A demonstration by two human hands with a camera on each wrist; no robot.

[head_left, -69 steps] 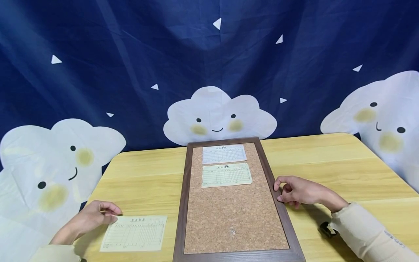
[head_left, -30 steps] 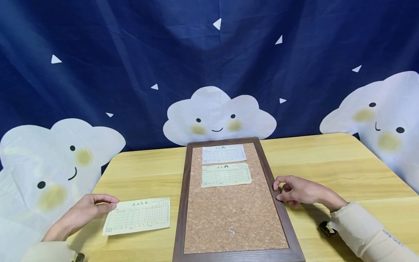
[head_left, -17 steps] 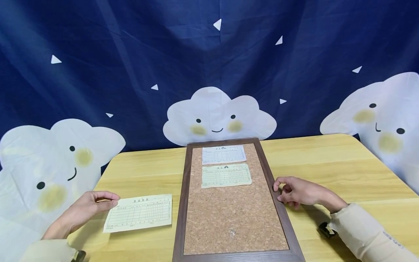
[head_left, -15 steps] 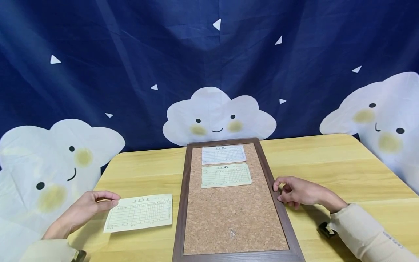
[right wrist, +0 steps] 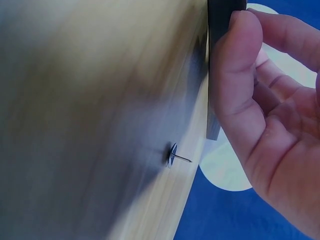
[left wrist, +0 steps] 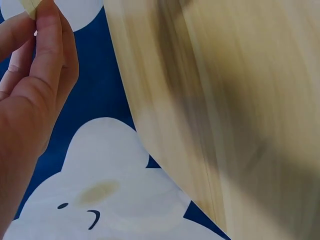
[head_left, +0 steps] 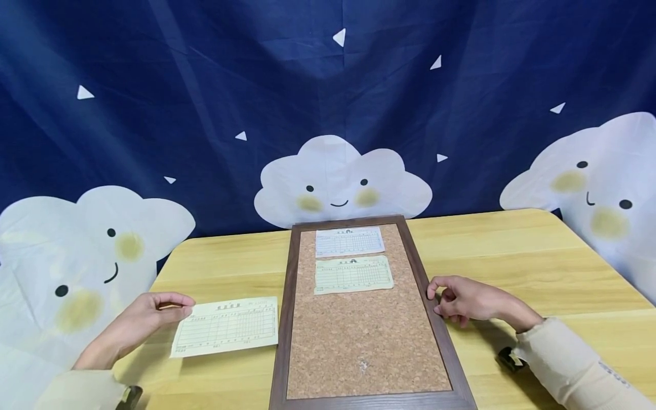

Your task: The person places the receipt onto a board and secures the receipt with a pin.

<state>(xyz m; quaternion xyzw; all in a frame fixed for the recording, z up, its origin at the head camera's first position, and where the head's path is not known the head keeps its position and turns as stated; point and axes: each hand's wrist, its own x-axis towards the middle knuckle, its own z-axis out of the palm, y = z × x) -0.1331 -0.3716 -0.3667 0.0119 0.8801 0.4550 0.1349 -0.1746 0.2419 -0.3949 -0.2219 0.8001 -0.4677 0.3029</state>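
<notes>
In the head view, my left hand [head_left: 148, 319] pinches a pale yellow printed form slip [head_left: 228, 327] by its upper left corner. The slip hovers above the table, its right edge near the left side of a brown-framed cork board [head_left: 366, 336]. Only a small corner of it shows in the left wrist view, between thumb and fingers. My right hand [head_left: 471, 299] grips the board's right frame edge with thumb and index finger, the other fingers curled under. On the cork lie a white form slip [head_left: 349, 241] and, below it, another pale yellow form slip [head_left: 353, 274].
A thumbtack [right wrist: 173, 155] lies point outward on the wooden table [head_left: 523, 256] near my right hand, seen only in the right wrist view. Behind the table hangs a dark blue cloth [head_left: 205, 102] with smiling clouds. A small pale mark shows low on the cork.
My left hand has raised the yellow slip off the table and carried it away from me and rightward, closer to the board. My right hand stays on the frame.
</notes>
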